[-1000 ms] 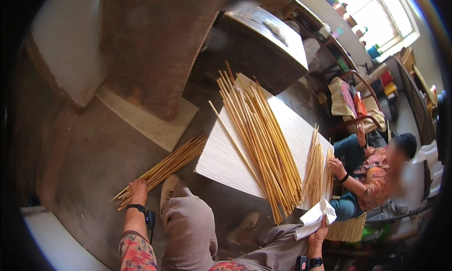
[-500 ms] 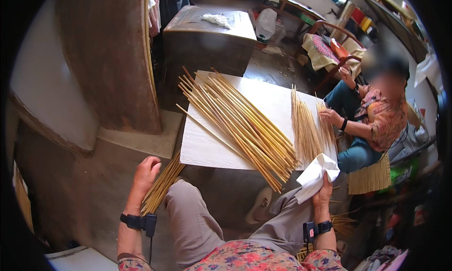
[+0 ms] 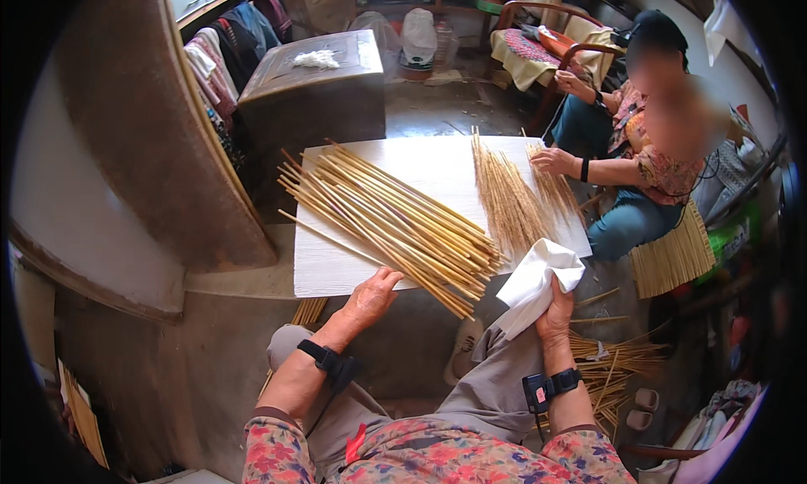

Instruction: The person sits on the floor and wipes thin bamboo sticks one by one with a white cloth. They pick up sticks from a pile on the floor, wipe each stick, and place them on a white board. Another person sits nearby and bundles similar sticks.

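Note:
A large bundle of long yellow-brown stalks [image 3: 395, 223] lies slantwise across a white tabletop [image 3: 324, 274]. My left hand [image 3: 374, 295] is at the table's near edge, its fingers drawn together on a single stalk [image 3: 324, 234] that lies slightly apart from the bundle; the fingertips are partly hidden. To the right, above my knee, my right hand [image 3: 555, 312] grips a crumpled white cloth [image 3: 542, 274], which stands up over the fingers and hangs down beside them.
Across the table's right end sits a person, one hand [image 3: 555, 161] on thin feathery stalks [image 3: 551, 181]. Another feathery bunch [image 3: 504, 190] lies beside these. More stalks [image 3: 609, 370] lie on the floor at my right. Behind the table stands a dark chest [image 3: 311, 105]; a wooden armchair [image 3: 538, 51] is at the back.
My left hand has moved right and forward from beside my knee to the stalks. My right hand still holds the cloth. The whole view has shifted.

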Demonstrator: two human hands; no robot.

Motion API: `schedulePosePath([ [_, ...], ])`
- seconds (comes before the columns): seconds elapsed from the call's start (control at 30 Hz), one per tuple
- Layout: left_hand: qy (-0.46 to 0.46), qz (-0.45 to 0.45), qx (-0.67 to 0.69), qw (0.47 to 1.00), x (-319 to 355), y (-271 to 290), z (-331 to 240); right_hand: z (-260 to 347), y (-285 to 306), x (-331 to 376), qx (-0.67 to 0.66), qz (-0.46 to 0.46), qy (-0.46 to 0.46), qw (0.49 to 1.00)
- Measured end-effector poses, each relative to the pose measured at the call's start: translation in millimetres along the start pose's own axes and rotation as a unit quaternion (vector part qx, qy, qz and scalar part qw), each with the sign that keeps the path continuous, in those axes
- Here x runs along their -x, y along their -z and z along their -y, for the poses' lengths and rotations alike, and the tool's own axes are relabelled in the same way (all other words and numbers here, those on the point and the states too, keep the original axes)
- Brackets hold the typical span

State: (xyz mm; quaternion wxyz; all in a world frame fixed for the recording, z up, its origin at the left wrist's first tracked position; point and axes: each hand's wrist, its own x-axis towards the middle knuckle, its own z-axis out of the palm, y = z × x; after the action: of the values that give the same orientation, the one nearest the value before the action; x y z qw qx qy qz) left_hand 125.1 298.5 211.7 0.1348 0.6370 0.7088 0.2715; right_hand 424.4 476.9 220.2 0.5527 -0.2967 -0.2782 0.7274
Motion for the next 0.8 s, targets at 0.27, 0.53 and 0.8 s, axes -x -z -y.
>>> schedulePosePath([
  [0.27,-0.081,-0.064,-0.073,0.992,-30,-36,13,4,-8,2,0.025,0.028,-0.016,0.999],
  [0.53,-0.087,-0.093,-0.112,0.985,-44,-50,21,6,-16,4,0.132,-0.016,-0.008,0.991],
  [0.8,-0.058,-0.105,-0.145,0.982,-37,-46,26,4,-25,6,0.102,-0.002,-0.017,0.995],
])
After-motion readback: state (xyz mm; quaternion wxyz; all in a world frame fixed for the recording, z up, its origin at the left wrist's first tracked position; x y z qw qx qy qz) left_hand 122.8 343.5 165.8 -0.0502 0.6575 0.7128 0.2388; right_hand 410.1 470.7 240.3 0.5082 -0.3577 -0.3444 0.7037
